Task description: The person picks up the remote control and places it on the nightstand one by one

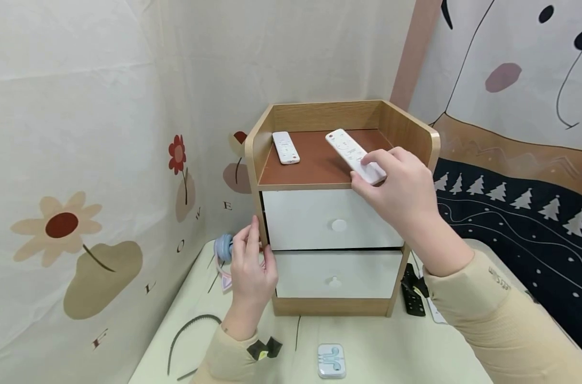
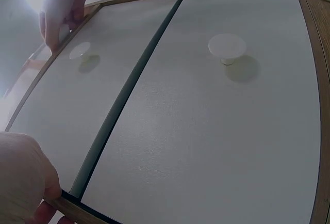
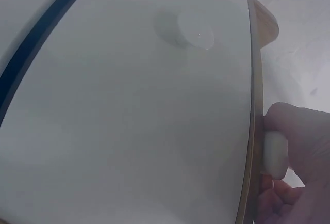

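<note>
A white remote control (image 1: 352, 154) is held by its near end in my right hand (image 1: 406, 186), tilted above the brown top shelf of a small wooden cabinet (image 1: 331, 308). The right wrist view shows the remote's end (image 3: 276, 154) between thumb and fingers, near the shelf's front edge. Another white remote (image 1: 286, 148) lies at the shelf's left side. My left hand (image 1: 252, 269) rests against the cabinet's left side, thumb by the front edge and fingers extended along the side panel. Two white drawers, an upper (image 1: 300, 218) and a lower (image 1: 300, 274), have round knobs.
Boxed earphones (image 1: 331, 361) lie in front of the cabinet on the pale tabletop (image 1: 367, 346). Blue headphones (image 1: 223, 248) and a dark curved band (image 1: 185, 326) are to the left. A black remote (image 1: 412, 293) lies at the right. Printed curtains (image 1: 79, 133) hang behind and beside the table.
</note>
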A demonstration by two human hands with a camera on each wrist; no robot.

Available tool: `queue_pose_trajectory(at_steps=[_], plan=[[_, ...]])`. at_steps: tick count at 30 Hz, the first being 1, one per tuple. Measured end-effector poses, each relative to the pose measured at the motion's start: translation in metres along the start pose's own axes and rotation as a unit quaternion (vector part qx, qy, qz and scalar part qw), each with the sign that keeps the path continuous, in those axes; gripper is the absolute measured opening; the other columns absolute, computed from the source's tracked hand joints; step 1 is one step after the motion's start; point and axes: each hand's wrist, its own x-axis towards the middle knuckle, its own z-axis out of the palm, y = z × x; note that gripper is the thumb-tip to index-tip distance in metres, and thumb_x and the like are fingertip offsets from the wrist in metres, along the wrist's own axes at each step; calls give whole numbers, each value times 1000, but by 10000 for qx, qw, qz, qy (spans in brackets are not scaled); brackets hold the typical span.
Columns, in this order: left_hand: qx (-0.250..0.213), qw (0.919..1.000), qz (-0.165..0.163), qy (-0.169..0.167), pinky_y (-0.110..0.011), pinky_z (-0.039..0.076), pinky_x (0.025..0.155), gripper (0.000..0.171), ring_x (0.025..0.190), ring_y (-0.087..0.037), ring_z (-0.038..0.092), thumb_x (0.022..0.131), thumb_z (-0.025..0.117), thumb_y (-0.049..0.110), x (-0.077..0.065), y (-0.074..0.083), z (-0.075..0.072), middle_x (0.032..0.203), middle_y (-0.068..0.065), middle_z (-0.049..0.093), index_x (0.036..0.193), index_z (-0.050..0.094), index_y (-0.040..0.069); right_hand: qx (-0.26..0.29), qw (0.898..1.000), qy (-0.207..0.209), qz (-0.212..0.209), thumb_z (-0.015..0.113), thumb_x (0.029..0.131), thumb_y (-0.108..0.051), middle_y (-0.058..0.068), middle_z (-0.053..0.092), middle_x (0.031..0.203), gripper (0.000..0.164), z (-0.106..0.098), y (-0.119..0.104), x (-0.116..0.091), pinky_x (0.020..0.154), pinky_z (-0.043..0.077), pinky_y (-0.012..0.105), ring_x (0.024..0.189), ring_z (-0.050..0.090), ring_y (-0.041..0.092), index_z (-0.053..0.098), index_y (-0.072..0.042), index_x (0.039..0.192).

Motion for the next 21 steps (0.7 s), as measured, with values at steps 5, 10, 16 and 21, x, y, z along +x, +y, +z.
queue_pose_trajectory(at_steps=[5,10,16,21], plan=[[0,10000,-47,-60,-42,66,76,75,99,-33,65,90,69,-15,0,0,0,132,-30,58,162,47,-7,240,9946,-706,721,78,93,-30,16,77,102,22,0,-9,11,76,48,44,90,67,34,81,-13,107],[49,10000,-18,-17,-42,66,76,76,99,-33,65,90,69,-15,0,0,0,132,-30,58,162,47,-7,285,9839,-1306,1188,78,94,-36,15,81,111,23,-1,-12,23,75,50,40,97,70,33,80,-16,107],[56,10000,-21,38,-42,65,76,76,99,-33,65,89,69,-16,0,1,0,130,-30,59,161,48,-7,241,9687,-1989,1463,73,95,-34,16,82,119,20,2,-16,40,79,53,44,104,70,33,77,-18,107],[55,10000,13,34,-42,65,76,76,98,-33,65,88,69,-17,0,2,0,130,-30,59,161,47,-8,71,9631,-2275,1435,71,95,-31,18,80,122,21,9,-19,51,84,54,46,111,70,35,75,-14,106]])
